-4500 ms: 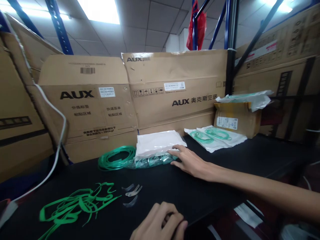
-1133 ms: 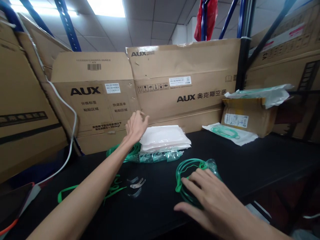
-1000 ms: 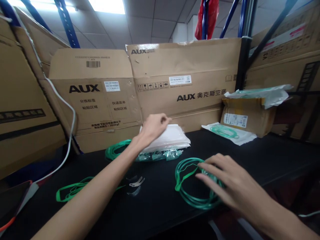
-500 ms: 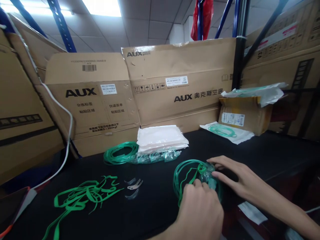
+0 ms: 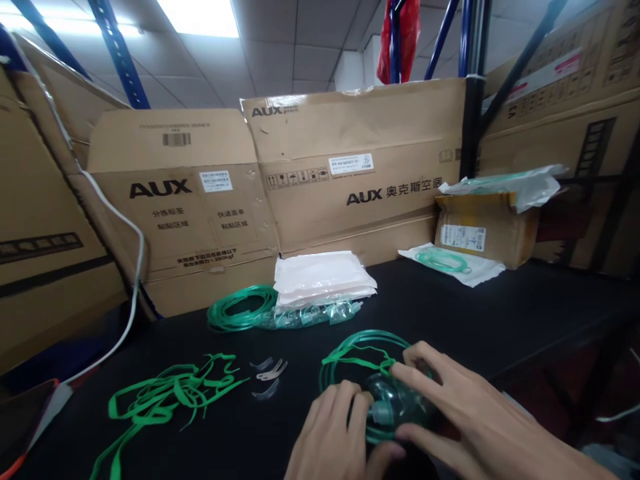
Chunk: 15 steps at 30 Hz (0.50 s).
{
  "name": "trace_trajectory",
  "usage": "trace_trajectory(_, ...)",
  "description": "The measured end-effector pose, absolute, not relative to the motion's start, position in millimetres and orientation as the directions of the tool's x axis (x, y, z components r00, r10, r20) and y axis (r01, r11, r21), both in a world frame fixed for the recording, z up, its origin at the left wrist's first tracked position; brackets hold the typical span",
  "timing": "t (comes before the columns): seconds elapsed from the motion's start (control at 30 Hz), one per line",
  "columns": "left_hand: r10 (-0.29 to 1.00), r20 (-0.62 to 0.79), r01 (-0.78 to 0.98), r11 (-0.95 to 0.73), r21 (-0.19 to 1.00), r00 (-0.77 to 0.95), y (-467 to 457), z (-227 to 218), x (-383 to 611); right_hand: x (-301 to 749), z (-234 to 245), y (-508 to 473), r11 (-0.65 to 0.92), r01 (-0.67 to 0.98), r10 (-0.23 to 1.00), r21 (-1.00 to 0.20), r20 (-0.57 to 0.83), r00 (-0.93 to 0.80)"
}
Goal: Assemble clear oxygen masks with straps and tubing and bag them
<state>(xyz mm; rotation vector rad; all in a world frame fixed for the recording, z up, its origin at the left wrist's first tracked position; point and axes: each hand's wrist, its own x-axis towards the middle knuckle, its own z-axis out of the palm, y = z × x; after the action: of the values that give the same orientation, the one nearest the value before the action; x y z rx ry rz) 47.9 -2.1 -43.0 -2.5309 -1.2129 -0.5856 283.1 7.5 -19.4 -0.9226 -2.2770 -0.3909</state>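
Observation:
A clear green-tinted oxygen mask [image 5: 406, 399] lies at the front of the black table, on a coil of green tubing [image 5: 345, 347]. A thin green elastic strap [image 5: 354, 360] runs from the mask across the coil. My right hand [image 5: 460, 407] grips the mask from the right, its thumb low and its fingers over the top. My left hand [image 5: 335, 433] is closed on the tubing's left side, near the mask's pale connector [image 5: 381, 412]; its fingertips are partly hidden.
Green elastic straps [image 5: 175, 390] lie tangled at left, beside small clear curved plastic pieces [image 5: 271, 370]. White packets [image 5: 325, 277] rest on more masks behind, next to coiled tubing [image 5: 240, 308]. A bagged tubing set [image 5: 445, 261] and a small carton [image 5: 480, 233] stand back right; large cardboard [image 5: 350, 167] walls the back.
The mask and coil have shifted left and nearer to me. My left hand has moved left to the coil's side, and my right hand has come over the mask.

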Motion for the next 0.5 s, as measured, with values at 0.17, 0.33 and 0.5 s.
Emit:
trace_trajectory(0.17,0.621,0.530,0.774,-0.623,-0.113,0.577,1,-57,54,290,-13,10,0.789,0.612,0.483,0.044,0.572,-0.663)
trace_trajectory(0.33,0.580,0.500,0.732,-0.657,-0.180,0.644,5,-62,46,309,-10,18,0.809,0.588,0.523,-0.031,0.496,-0.693)
trace_trajectory(0.5,0.558,0.502,0.697,-0.704,-0.137,0.661,8,-60,38,314,-28,29,0.804,0.577,0.566,-0.147,0.489,-0.664)
